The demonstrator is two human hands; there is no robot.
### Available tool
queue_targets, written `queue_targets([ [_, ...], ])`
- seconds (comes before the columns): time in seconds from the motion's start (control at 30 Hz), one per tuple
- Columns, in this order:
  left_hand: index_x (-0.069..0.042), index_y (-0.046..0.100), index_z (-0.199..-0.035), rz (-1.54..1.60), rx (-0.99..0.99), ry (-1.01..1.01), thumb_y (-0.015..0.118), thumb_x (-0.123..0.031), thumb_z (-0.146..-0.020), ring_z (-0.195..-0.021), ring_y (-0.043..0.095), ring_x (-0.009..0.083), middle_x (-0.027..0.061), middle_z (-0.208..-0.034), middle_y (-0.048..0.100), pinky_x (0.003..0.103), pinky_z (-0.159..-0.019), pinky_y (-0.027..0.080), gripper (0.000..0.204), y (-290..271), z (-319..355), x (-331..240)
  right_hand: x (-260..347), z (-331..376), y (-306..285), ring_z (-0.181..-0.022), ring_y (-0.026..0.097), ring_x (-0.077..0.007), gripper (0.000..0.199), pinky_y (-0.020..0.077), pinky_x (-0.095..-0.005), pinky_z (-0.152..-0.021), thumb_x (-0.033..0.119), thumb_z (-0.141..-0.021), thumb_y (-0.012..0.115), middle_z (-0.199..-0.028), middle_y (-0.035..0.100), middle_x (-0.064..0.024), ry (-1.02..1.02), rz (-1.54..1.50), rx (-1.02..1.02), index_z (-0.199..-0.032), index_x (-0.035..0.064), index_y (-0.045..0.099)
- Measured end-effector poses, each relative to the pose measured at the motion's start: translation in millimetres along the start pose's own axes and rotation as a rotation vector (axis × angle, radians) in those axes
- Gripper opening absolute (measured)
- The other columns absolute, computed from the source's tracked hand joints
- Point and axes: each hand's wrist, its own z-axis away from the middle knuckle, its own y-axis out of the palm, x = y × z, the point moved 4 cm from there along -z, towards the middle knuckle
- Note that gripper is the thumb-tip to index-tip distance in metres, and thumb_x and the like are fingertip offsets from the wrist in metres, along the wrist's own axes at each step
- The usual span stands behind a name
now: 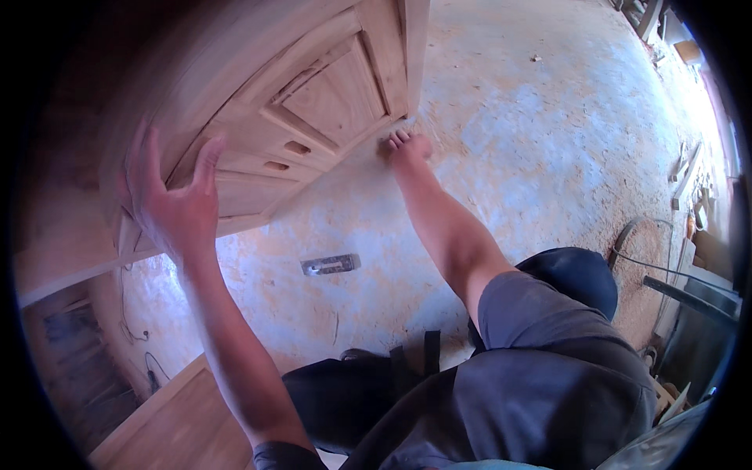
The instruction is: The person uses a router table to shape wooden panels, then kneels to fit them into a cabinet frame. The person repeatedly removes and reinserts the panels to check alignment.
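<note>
Head view: left hand raised, fingers spread and released, palm against edge of panelled wooden door leaning upright over dusty floor. Right hand reaching low, fingertips touching door's bottom corner; grasp there cannot be told. Flat metal plate lying on floor, apart from door. Offcuts along right wall.

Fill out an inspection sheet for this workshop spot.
Surface: concrete floor dusted with sawdust.
Job's things: panelled wooden door, standing tilted on its lower corner.
Clutter: flat metal piece on the floor; wood offcuts at right.
Hands: left hand open, flat on the door's edge; right hand at the door's lower corner, grip unclear.
Cables: thin cable lower left; hose right.
Surroundings: wooden board lower left.
</note>
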Motion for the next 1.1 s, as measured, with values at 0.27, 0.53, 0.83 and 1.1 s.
queue_targets([
  [0.27,-0.003,0.067,-0.130,0.002,0.015,0.026,0.092,-0.036,-0.073,-0.127,0.058,0.0330,0.0150,-0.136,0.065,0.044,-0.110,0.043,0.071,1,-2,-1,-29,-7,64,-0.109,0.066,-0.0301,0.045,0.0552,-0.0440,-0.085,0.027,-0.099,0.039,-0.126,0.066,-0.0135,-0.028,-0.249,0.198,-0.132,0.0024,0.058],
  [0.53,-0.007,0.062,-0.133,0.073,-0.016,0.011,0.089,-0.038,-0.074,-0.135,0.050,0.0318,0.0075,-0.143,0.060,0.055,-0.122,0.023,0.073,7,1,-3,-9,-20,75,-0.110,0.066,-0.0291,0.043,0.0546,-0.0425,-0.089,0.023,-0.093,0.045,-0.125,0.067,-0.0161,-0.139,-0.192,0.082,-0.125,-0.0009,0.063],
  [0.83,-0.004,0.061,-0.131,0.186,-0.006,-0.061,0.084,-0.037,-0.081,-0.130,0.049,0.0349,0.0083,-0.143,0.058,0.054,-0.116,0.030,0.064,2,5,-1,103,163,94,-0.078,0.061,-0.0308,0.040,0.0480,-0.0444,-0.078,0.022,-0.107,0.041,-0.088,0.068,-0.0187,-1.386,0.138,0.068,-0.098,-0.0076,0.068],
  [1.1,-0.004,0.062,-0.129,0.167,-0.051,-0.026,0.082,-0.044,-0.082,-0.127,0.050,0.0360,0.0096,-0.140,0.059,0.050,-0.110,0.035,0.065,0,2,-5,140,238,134,-0.064,0.051,-0.0207,0.062,0.0420,-0.0382,-0.062,0.036,-0.112,0.031,-0.067,0.061,-0.0104,-1.145,0.150,0.522,-0.076,-0.0034,0.063],
])
